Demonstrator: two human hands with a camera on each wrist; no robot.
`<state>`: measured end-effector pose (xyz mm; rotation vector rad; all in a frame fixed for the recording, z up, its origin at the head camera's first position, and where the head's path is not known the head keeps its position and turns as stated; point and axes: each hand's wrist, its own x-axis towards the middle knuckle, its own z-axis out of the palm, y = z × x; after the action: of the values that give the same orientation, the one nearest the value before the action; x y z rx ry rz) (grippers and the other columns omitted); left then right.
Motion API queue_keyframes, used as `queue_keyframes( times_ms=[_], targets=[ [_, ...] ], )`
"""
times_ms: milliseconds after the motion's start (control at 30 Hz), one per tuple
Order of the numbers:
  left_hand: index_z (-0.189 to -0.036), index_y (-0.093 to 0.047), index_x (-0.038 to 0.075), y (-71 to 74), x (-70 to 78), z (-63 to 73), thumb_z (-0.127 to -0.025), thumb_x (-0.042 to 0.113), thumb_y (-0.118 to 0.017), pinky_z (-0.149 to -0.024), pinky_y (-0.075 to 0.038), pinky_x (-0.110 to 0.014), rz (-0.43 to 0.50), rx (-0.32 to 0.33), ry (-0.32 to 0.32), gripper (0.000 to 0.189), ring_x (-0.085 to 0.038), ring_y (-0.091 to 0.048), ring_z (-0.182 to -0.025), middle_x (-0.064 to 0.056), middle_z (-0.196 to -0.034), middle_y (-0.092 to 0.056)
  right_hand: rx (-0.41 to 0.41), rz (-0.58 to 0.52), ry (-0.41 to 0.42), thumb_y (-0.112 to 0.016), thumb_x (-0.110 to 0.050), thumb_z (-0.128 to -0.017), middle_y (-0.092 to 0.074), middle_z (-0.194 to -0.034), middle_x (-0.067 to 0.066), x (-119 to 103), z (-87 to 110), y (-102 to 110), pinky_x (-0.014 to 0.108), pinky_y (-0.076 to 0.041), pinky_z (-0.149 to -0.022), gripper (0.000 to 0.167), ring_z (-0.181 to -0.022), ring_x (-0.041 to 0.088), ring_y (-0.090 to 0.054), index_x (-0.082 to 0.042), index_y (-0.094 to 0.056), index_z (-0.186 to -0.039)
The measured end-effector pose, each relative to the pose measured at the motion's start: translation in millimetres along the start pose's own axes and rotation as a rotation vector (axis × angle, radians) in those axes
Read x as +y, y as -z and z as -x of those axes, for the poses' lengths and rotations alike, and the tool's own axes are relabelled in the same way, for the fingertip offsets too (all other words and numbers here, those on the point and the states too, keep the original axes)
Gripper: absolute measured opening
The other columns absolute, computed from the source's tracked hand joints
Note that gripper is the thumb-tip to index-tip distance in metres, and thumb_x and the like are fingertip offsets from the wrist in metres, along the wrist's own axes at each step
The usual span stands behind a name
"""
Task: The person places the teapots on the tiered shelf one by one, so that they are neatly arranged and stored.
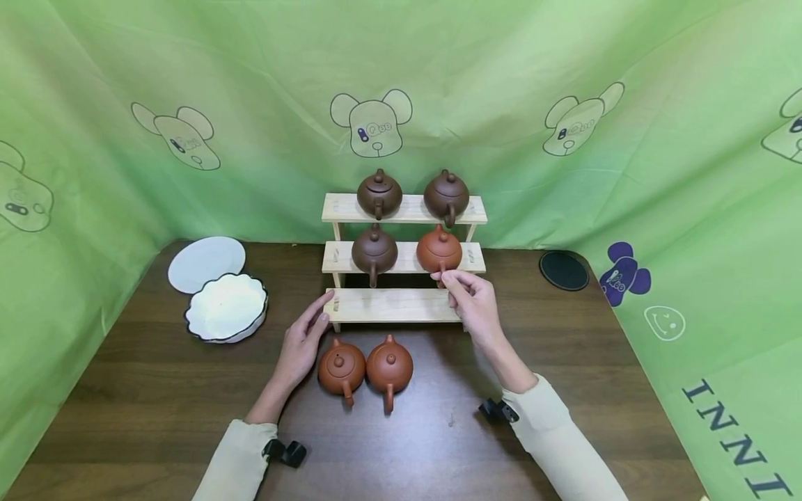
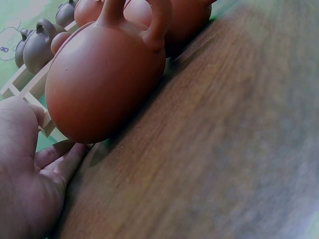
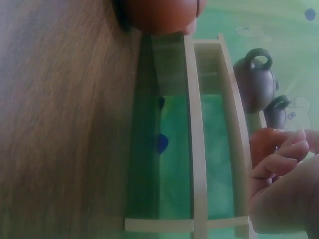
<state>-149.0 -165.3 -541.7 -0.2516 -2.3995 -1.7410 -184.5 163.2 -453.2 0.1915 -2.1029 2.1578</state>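
Observation:
My right hand (image 1: 479, 309) pinches the handle of a reddish-orange teapot (image 1: 439, 250) at the right of the middle tier of a wooden stand (image 1: 388, 306). In the right wrist view, the fingers (image 3: 281, 162) overlap that pot, mostly hiding it. My left hand (image 1: 303, 341) reaches to the stand's left end, fingertips right at the lowest shelf, its fingers fairly straight. Beside it on the table sit two more reddish teapots, the left one (image 1: 341, 367) close to the hand and the other (image 1: 390, 364) to its right. The left wrist view shows the nearer pot (image 2: 104, 84) large beside the fingers.
Dark brown teapots stand on the top tier, left (image 1: 379, 195) and right (image 1: 447, 195), and another (image 1: 374, 250) on the middle tier. At left are a white plate (image 1: 207, 264) and a scalloped bowl (image 1: 227, 308); a dark round coaster (image 1: 564, 270) lies right. Green cloth (image 1: 263, 139) hangs behind.

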Motion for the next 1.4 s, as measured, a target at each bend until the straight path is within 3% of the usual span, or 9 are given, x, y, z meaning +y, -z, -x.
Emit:
queue_keyframes(
  times_ms=[300, 433, 600, 833, 967, 1167, 1400],
  targets=[
    [-0.162, -0.06, 0.03, -1.1, -27.5, -4.3, -0.119, 0.032, -0.055, -0.102, -0.049, -0.014, 0.02, 0.024, -0.059, 0.044, -0.002, -0.065, -0.123, -0.005, -0.161, -0.062, 0.051, 0.047, -0.011, -0.068, -0.013, -0.111, -0.051, -0.062, -0.008, 1.6, 2.7, 9.4, 0.017, -0.024, -0.049, 0.026, -0.052, 0.002, -0.035, 0.013, -0.074, -0.107],
    [-0.161, -0.062, 0.025, -0.4, -21.2, -2.3, -0.119, 0.03, -0.056, -0.101, -0.048, -0.013, 0.045, 0.032, -0.074, 0.043, -0.006, -0.067, -0.123, -0.009, -0.159, -0.063, 0.048, 0.086, 0.007, -0.07, -0.016, -0.111, -0.051, -0.063, -0.007, 2.1, 4.1, 12.8, 0.018, -0.026, -0.05, 0.029, -0.054, 0.003, -0.037, 0.011, -0.077, -0.111],
    [-0.161, -0.062, 0.023, -0.8, -10.8, -0.3, -0.119, 0.029, -0.056, -0.102, -0.047, -0.012, 0.033, 0.039, -0.038, 0.044, -0.01, -0.066, -0.128, -0.012, -0.161, -0.061, 0.045, 0.13, 0.039, -0.069, -0.013, -0.111, -0.051, -0.063, -0.005, -0.4, 8.7, 16.0, 0.018, -0.026, -0.05, 0.025, -0.056, 0.004, -0.04, 0.009, -0.079, -0.117],
    [-0.163, -0.06, 0.027, -1.4, -30.0, -5.0, -0.119, 0.031, -0.056, -0.104, -0.049, -0.017, 0.02, 0.029, -0.065, 0.044, -0.01, -0.065, -0.134, -0.006, -0.163, -0.06, 0.031, 0.154, 0.053, -0.069, -0.012, -0.11, -0.051, -0.063, -0.005, -0.7, 15.8, 20.0, 0.018, -0.027, -0.048, 0.023, -0.052, 0.003, -0.039, 0.006, -0.08, -0.12],
    [-0.162, -0.061, 0.028, -1.7, -32.0, -5.4, -0.119, 0.032, -0.057, -0.104, -0.05, -0.017, 0.024, 0.028, -0.059, 0.044, -0.01, -0.065, -0.134, -0.005, -0.163, -0.06, 0.032, 0.157, 0.056, -0.069, -0.013, -0.111, -0.052, -0.062, -0.003, -0.6, 20.5, 22.5, 0.019, -0.027, -0.049, 0.023, -0.052, 0.003, -0.038, 0.004, -0.081, -0.12],
    [-0.162, -0.061, 0.023, -1.2, -23.7, -3.9, -0.118, 0.03, -0.057, -0.102, -0.049, -0.017, 0.047, 0.035, -0.07, 0.044, -0.014, -0.068, -0.13, -0.011, -0.161, -0.061, 0.041, 0.158, 0.03, -0.07, -0.014, -0.111, -0.052, -0.062, -0.002, -0.8, 26.5, 25.8, 0.019, -0.03, -0.05, 0.023, -0.052, 0.005, -0.042, 0.003, -0.081, -0.121],
    [-0.161, -0.057, 0.047, 0.4, -40.7, -8.1, -0.118, 0.042, -0.055, -0.107, -0.048, -0.016, 0.02, -0.011, 0.03, 0.043, -0.008, -0.067, -0.132, 0.008, -0.165, -0.057, 0.052, 0.153, -0.041, -0.071, -0.016, -0.111, -0.054, -0.065, 0.004, 2.9, 34.8, 30.7, 0.019, -0.028, -0.048, 0.023, -0.051, 0.004, -0.038, 0.002, -0.081, -0.121]
  ],
)
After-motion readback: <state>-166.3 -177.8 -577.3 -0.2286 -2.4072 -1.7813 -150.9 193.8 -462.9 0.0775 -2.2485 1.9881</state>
